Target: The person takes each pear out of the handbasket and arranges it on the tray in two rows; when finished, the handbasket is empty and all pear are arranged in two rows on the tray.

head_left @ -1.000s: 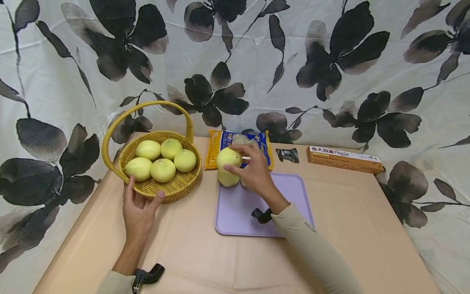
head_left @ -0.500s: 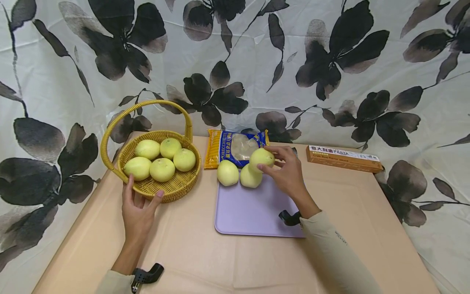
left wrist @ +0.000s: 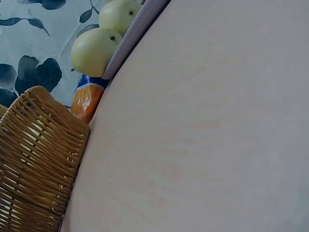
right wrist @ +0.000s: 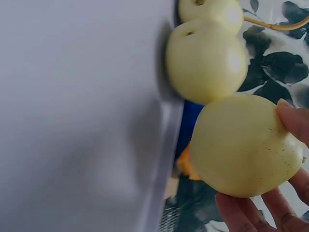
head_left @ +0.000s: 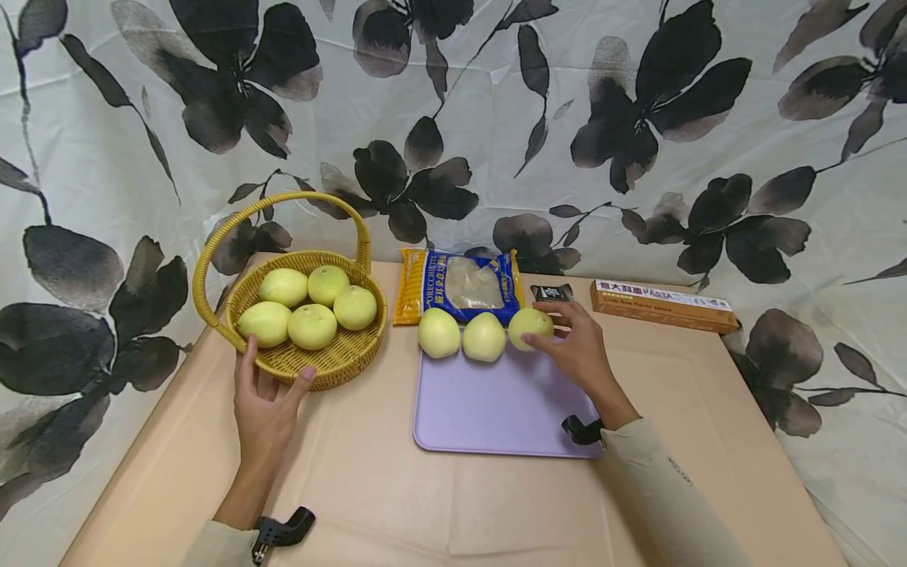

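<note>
My right hand (head_left: 577, 350) pinches a round, pale yellow-green fruit (head_left: 529, 329) between thumb and fingers, at the far edge of the lilac tray (head_left: 489, 417). In the right wrist view, brown specks mark this fruit (right wrist: 246, 145). A second fruit (head_left: 484, 337) and a third fruit (head_left: 438, 332) stand in a row to its left along that edge. At the left, my left hand (head_left: 268, 413) rests against the near side of a yellow wicker basket (head_left: 354, 368), thumb and fingers spread. Several similar fruits (head_left: 313, 327) lie inside it. The left wrist view shows the basket wall (left wrist: 43, 159) but no fingers.
Behind the tray lies a blue and orange pasta bag (head_left: 471, 285). A small black packet (head_left: 552, 293) and a long brown pasta box (head_left: 664, 307) lie to its right. The basket's tall handle (head_left: 283, 199) arches upward. A floral cloth (head_left: 524, 118) hangs behind the table.
My right hand has carried its fruit rightward past the two others and lowered it to the row's right end. The left hand stays at the basket.
</note>
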Motion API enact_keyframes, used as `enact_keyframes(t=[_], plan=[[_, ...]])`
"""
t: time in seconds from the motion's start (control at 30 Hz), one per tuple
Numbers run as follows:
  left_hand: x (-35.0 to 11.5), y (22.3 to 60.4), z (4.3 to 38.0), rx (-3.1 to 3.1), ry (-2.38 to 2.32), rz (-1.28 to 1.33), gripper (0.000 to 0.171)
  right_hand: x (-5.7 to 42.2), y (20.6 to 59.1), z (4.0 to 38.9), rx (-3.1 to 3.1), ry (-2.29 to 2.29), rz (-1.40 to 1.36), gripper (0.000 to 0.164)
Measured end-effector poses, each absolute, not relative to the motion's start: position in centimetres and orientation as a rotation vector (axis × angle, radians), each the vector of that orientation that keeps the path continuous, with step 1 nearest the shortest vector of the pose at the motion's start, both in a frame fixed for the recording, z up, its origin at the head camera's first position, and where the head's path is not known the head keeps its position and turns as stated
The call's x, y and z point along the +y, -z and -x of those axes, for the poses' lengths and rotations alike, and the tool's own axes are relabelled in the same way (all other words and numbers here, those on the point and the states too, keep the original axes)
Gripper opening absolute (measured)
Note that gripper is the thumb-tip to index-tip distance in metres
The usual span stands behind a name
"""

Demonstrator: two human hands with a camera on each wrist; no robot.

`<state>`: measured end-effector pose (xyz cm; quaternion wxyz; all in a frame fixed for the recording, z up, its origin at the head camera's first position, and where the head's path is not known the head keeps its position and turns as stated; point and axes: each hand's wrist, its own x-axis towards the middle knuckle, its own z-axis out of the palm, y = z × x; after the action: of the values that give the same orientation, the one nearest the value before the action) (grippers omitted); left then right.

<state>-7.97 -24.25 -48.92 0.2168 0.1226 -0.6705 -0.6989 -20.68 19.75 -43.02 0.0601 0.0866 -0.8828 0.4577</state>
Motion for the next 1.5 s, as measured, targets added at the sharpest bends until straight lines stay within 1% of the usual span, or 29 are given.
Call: enact_keyframes(t=[0.33,0.7,0.9,1.17,1.3,1.5], plan=[[-24.1,49.0,8.0,-1.835,1.960,-0.358,0.102,20.1,45.1,21.1,-2.741,-1.434,-0.239,0.058],[-24.1,48.9,8.0,-1.834,1.953,-0.350,0.103,20.2,45.5,21.3,-2.799,-1.397,-0.316,0.058],[-24.2,48.8,8.0,-1.823,1.967,-0.346,0.103,20.5,45.1,21.4,-2.804,-1.368,-0.401,0.060],[-24.2,48.7,8.0,-1.819,1.976,-0.343,0.103,20.2,44.2,21.0,-2.800,-1.285,-0.368,0.065],[-24.2,48.7,8.0,-1.821,1.976,-0.340,0.103,19.0,42.9,20.7,-2.722,-1.233,-0.406,0.067],[-24.2,48.7,8.0,-1.827,1.967,-0.347,0.102,16.1,40.9,20.4,-2.566,-1.211,-0.543,0.069]])
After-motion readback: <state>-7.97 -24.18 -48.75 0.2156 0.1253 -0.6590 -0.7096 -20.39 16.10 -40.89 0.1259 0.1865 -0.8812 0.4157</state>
